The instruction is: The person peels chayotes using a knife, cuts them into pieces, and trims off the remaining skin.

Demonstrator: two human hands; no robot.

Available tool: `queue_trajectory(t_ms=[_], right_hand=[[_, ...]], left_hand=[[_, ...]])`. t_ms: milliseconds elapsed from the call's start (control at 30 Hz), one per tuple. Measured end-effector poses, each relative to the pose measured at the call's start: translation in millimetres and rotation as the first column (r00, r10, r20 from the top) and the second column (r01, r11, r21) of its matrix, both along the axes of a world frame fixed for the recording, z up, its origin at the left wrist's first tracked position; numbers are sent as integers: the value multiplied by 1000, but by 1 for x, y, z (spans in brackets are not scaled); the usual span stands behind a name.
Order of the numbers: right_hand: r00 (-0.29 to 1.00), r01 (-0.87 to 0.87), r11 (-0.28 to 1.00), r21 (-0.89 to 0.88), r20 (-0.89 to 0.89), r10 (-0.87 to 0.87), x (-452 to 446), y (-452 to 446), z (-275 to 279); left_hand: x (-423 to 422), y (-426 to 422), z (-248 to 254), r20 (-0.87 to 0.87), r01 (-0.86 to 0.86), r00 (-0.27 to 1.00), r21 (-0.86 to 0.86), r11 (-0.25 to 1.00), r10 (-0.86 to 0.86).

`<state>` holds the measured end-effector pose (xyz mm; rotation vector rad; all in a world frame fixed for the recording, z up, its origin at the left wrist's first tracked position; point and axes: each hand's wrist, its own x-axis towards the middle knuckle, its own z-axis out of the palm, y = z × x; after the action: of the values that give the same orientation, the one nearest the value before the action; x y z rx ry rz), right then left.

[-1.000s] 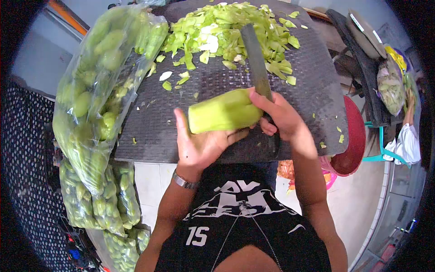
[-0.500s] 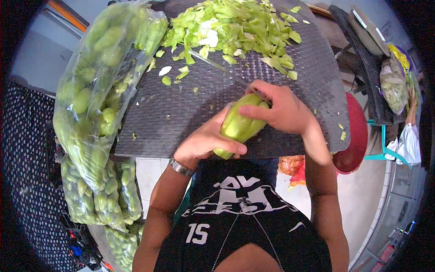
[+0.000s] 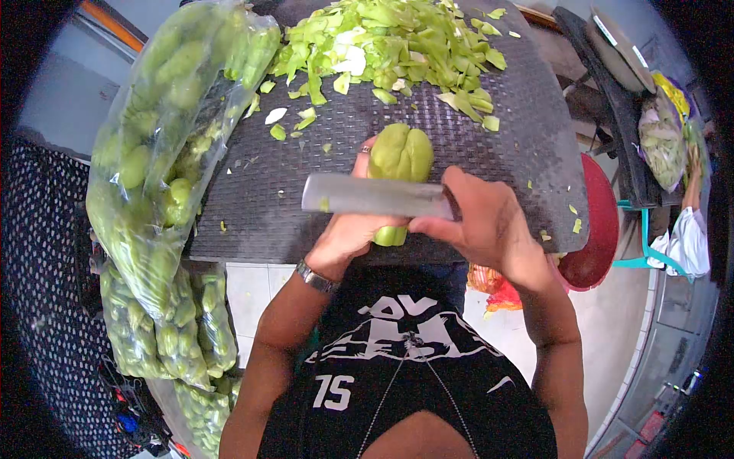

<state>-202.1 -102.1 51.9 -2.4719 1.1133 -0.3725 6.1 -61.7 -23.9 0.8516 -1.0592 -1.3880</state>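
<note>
Chayote (image 3: 401, 157) lengthwise forward, creased end foremost

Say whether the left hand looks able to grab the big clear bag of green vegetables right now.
Probably not as things stand: the left hand is gripping a green vegetable, with the knife crossing over it in view. The tabletop toward the big clear bag looks otherwise unblocked.

black shirt (image 3: 462, 375) | number (image 3: 333, 392) resembling "15" (orientation unclear) | white swoosh (image 3: 501, 383) | larger lettering (image 3: 405, 336): illegible
</note>
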Motion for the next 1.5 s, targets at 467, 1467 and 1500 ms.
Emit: queue_trajectory(t_ms=[467, 1467, 1500], right_hand=[[998, -57, 994, -95, -7, 56, -8, -16, -22], [985, 88, 994, 62, -152, -78, -20, -44, -28], [980, 100, 993, 60, -177, -88, -27, -48, -26]], left_hand=[[-14, -2, 2, -99, -42, 993, 255, 966, 69], [-8, 20, 25, 166, -61, 986, 204, 977, 26], [0, 19, 23, 110, -11, 994, 176, 984, -9]])
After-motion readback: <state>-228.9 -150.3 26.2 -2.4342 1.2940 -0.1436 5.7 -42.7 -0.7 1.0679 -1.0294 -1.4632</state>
